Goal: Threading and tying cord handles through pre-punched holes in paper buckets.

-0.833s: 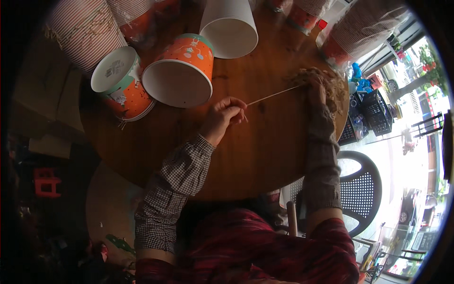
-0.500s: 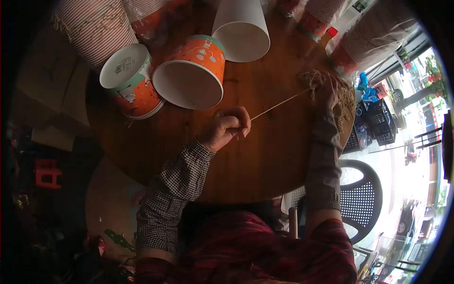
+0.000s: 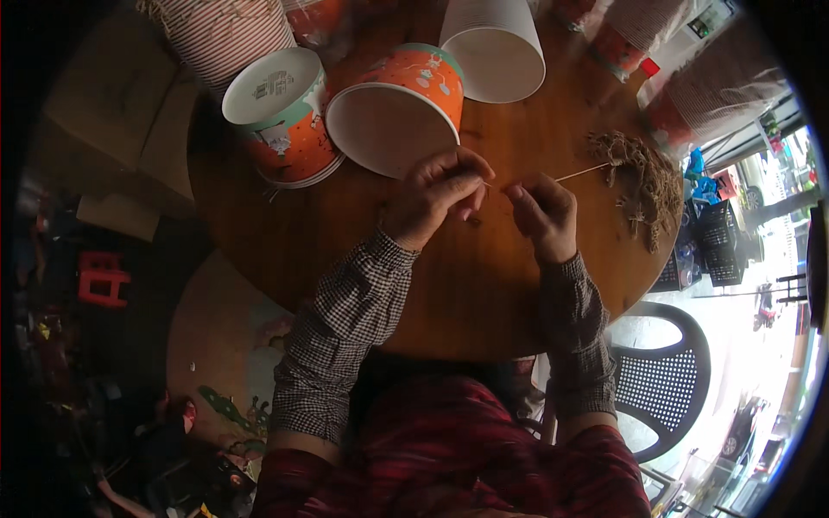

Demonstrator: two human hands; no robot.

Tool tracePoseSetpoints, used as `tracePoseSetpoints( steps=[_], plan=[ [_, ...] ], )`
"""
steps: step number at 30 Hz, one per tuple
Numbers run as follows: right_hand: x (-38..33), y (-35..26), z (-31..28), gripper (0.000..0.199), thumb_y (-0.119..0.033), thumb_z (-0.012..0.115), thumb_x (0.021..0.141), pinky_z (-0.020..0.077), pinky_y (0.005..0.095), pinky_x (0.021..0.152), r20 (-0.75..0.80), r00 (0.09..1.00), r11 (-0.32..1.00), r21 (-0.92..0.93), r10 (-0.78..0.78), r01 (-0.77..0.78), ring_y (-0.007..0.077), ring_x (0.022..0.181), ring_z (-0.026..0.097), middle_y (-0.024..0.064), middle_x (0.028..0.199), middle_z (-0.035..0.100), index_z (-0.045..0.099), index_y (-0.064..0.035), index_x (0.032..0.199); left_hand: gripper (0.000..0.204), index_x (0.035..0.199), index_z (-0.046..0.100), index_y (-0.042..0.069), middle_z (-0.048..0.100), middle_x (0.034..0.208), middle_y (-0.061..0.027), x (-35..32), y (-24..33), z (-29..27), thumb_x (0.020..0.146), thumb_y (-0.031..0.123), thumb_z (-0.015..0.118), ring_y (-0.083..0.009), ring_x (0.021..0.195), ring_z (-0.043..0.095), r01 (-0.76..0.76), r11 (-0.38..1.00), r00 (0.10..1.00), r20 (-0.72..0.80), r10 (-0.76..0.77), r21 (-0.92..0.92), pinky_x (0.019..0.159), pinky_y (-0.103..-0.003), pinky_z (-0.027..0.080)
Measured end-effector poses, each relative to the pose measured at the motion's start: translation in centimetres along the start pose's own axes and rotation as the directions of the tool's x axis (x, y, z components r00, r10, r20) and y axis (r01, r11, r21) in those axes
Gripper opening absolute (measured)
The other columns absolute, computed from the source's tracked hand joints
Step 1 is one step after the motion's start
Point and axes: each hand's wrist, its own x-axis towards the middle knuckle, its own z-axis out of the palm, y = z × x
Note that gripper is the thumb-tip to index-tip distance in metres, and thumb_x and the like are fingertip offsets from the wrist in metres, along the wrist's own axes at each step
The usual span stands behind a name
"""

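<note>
My left hand (image 3: 436, 194) and my right hand (image 3: 542, 212) are close together above the round wooden table (image 3: 484, 285). Both pinch a thin pale string (image 3: 577, 173) that runs right to a tangled heap of tan twine (image 3: 646, 177) near the table's right edge. Just beyond my left hand lies an orange paper bucket (image 3: 399, 110) on its side, its white inside facing me. Beside it to the left an orange bucket (image 3: 281, 121) stands upside down.
A white paper bucket (image 3: 495, 47) lies at the table's far side, and a striped stack of buckets (image 3: 226, 30) stands at the far left. More striped packs (image 3: 691, 78) sit at the far right. A dark plastic chair (image 3: 661, 388) is at my right.
My right hand has come left from the twine heap to meet my left hand, drawing the string with it. The view has shifted a little, so the buckets sit lower in the picture.
</note>
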Motion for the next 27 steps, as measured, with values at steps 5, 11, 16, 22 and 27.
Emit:
tracePoseSetpoints(
  steps=[5, 11, 16, 22, 27],
  plan=[
    [-0.7, 0.1, 1.8, 0.009, -0.007, 0.064, 0.086, 0.0457, 0.0194, 0.068, 0.041, 0.993, 0.992, -0.048, -0.113, 0.115, 0.0043, 0.076, 0.055, -0.0008, 0.079, 0.062, 0.063, 0.0013, 0.091, 0.012, 0.095, 0.056, 0.002, 0.052, 0.070, -0.0001, -0.3, 0.3, 0.6, 0.092, 0.011, 0.049, -0.0059, 0.059, 0.047, -0.032, 0.990, 0.999, 0.009, 0.031, 0.138, 0.053, -0.021, 0.044],
    [-1.1, 0.0, 1.5, 0.006, -0.005, 0.062, 0.087, 0.0454, 0.0190, 0.067, -0.018, 0.995, 0.989, 0.107, -0.097, 0.099, 0.0047, 0.075, 0.055, -0.0018, 0.079, 0.061, 0.063, 0.0014, 0.089, 0.039, 0.082, 0.057, 0.004, 0.045, 0.057, 0.0020, -0.3, 0.2, 0.3, 0.097, 0.036, 0.041, -0.0043, 0.049, 0.036, -0.120, 0.966, 0.971, -0.178, 0.163, 0.231, 0.045, -0.019, 0.028],
    [-1.3, -0.2, 1.0, 0.005, -0.004, 0.063, 0.086, 0.0438, 0.0184, 0.066, -0.021, 0.992, 0.983, 0.130, -0.128, 0.130, 0.0036, 0.074, 0.053, -0.0028, 0.078, 0.060, 0.063, 0.0010, 0.087, 0.050, 0.071, 0.053, 0.005, 0.043, 0.056, 0.0019, -0.4, 0.5, 0.7, 0.096, 0.046, 0.039, -0.0055, 0.050, 0.036, -0.040, 0.940, 0.962, -0.240, 0.128, 0.340, 0.046, -0.020, 0.029],
    [-1.1, -0.3, 1.1, 0.007, -0.005, 0.062, 0.087, 0.0447, 0.0192, 0.065, -0.025, 0.988, 0.985, 0.085, -0.152, 0.153, 0.0044, 0.072, 0.054, -0.0012, 0.076, 0.061, 0.063, 0.0016, 0.088, 0.046, 0.066, 0.052, 0.004, 0.045, 0.056, 0.0018, -0.5, -0.1, 1.0, 0.096, 0.038, 0.045, -0.0039, 0.055, 0.041, -0.040, 0.927, 0.993, -0.091, 0.079, 0.374, 0.049, -0.021, 0.032],
    [-0.6, -0.1, 1.0, 0.014, -0.010, 0.062, 0.087, 0.0467, 0.0209, 0.064, 0.198, 0.978, 0.984, -0.152, -0.066, 0.097, 0.0053, 0.071, 0.057, 0.0031, 0.075, 0.063, 0.063, 0.0023, 0.092, 0.036, 0.064, 0.051, 0.003, 0.046, 0.056, 0.0032, -0.6, 0.2, 1.0, 0.094, 0.024, 0.053, -0.0038, 0.053, 0.040, -0.164, 0.912, 0.959, -0.158, 0.237, 0.376, 0.049, -0.021, 0.032]
  ],
)
